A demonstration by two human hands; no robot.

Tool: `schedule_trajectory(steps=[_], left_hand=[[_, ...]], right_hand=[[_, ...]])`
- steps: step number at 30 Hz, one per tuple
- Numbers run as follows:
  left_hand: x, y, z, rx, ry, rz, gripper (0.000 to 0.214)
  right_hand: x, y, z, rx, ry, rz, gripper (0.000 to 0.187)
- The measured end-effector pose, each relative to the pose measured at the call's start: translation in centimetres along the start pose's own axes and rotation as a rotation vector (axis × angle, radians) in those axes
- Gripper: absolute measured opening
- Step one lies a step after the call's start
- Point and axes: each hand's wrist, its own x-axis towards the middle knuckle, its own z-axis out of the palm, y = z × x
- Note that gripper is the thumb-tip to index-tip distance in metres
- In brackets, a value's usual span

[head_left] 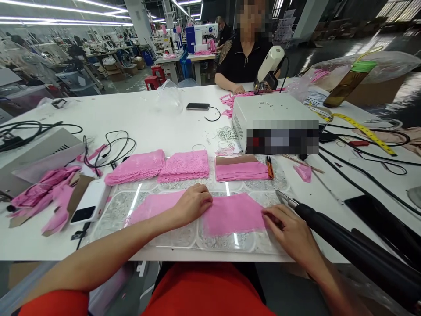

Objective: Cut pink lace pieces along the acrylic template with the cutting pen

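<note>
A flat piece of pink lace fabric point(230, 213) lies on a clear plastic sheet point(171, 239) at the table's front edge. My left hand point(192, 203) rests on its middle with the fingers curled and pressed down on the cloth. At the fabric's right edge, the fingers of my right hand point(289, 230) pinch together on it. A black rod-shaped tool with a metal tip point(332, 232) lies just right of my right hand. Behind the fabric sit three stacks of pink lace pieces point(186, 166).
A white machine box point(274, 123) stands behind the stacks. Orange snips point(269, 167), black cables point(108, 147), a phone point(197, 106), a yellow tape measure point(365, 129) and pink scraps point(49, 193) lie around. A person in black point(245, 57) works at the far side.
</note>
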Motion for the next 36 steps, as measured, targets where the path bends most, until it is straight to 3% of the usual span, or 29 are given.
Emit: schedule_trajectory(steps=[18,24,31,36], left_hand=[[1.1,-0.2,1.9,0.079,0.121,0.029,0.02],[1.4,-1.1,2.2,0.051,0.233,0.198,0.031],[1.9,-3.5,3.1,0.292,0.45,0.503,0.032],[1.3,-2.2,2.5,0.333,0.425,0.469,0.033]], right_hand=[[0.0,0.0,0.1,-0.014,-0.011,0.025,0.01],[0.5,-0.5,0.3,0.036,-0.028,0.113,0.012],[1.1,-0.5,0.3,-0.002,-0.04,0.167,0.012],[0.4,-0.9,0.2,0.056,-0.031,0.162,0.014]])
